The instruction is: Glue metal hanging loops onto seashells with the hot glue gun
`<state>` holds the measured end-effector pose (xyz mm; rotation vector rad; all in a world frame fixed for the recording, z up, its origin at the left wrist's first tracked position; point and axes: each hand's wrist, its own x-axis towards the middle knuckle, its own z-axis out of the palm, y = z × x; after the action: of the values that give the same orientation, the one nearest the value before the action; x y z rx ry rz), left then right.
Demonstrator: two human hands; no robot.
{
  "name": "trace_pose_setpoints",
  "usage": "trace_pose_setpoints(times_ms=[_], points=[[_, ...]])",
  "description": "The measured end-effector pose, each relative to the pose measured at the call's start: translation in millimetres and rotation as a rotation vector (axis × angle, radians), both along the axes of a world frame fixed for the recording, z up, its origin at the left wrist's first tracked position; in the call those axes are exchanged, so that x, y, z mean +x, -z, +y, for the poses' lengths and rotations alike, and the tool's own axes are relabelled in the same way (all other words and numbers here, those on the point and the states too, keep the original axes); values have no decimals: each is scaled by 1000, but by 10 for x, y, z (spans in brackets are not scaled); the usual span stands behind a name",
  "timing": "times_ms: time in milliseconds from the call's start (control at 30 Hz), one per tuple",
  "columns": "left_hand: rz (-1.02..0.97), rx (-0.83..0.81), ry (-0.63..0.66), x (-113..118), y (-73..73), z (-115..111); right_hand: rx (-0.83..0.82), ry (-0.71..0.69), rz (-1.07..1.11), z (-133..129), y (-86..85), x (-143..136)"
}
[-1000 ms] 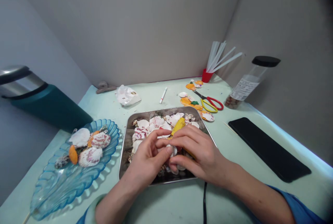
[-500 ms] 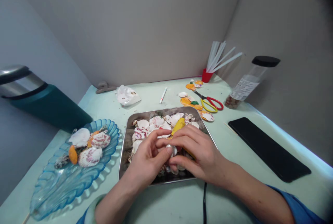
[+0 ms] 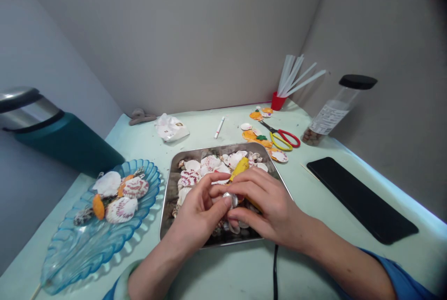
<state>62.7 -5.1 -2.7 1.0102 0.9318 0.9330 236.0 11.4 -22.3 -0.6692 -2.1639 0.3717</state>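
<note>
Over the metal tray of seashells, my two hands meet at the fingertips. Thumb and fingers of my left hand are closed on a small, shiny, whitish shell. My right hand pinches the same shell from the other side, its fingers curled and partly hiding it. Beneath the right hand lies a yellow glue gun, mostly covered; a black cord runs from below that hand toward the near table edge.
Left stand a blue leaf-shaped dish with shells and a green bottle. Behind the tray lie a plastic bag, a marker, scissors and orange shell pieces. Right are glue sticks, a jar and a black mat.
Both hands stay in almost the same place, with only a slight shift of the fingers around the small shell. Nothing else has visibly moved.
</note>
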Motion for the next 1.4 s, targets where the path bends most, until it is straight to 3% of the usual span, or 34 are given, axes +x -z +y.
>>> trace_pose_setpoints(times_ms=[1400], points=[[-1, 8, -16, -9, 50, 4, 5, 5, -20, -3, -26, -1]])
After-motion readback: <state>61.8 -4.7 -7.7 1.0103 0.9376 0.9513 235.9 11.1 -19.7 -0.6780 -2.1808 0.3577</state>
